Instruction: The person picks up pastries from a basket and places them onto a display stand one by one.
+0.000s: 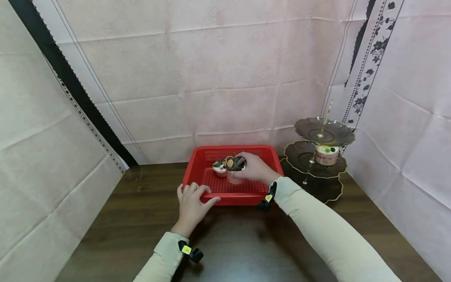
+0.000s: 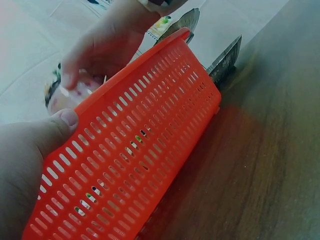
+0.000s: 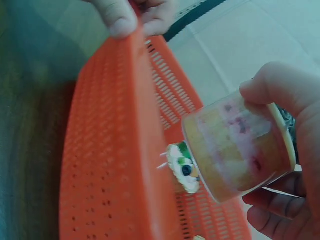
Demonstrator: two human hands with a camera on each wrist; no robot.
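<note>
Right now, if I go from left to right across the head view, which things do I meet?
Left hand, small cream-topped tart, clear dessert cup, right hand holding that cup, dark tiered stand. The red basket is left out, as it spans several of these.

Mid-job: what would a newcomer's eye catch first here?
Likely the red, perforated plastic basket on the brown wooden table. Over it, the right hand holds a clear, cylindrical layered dessert cup. To the basket's right is a dark, gold-edged tiered stand bearing a round pink-and-white cake.
</note>
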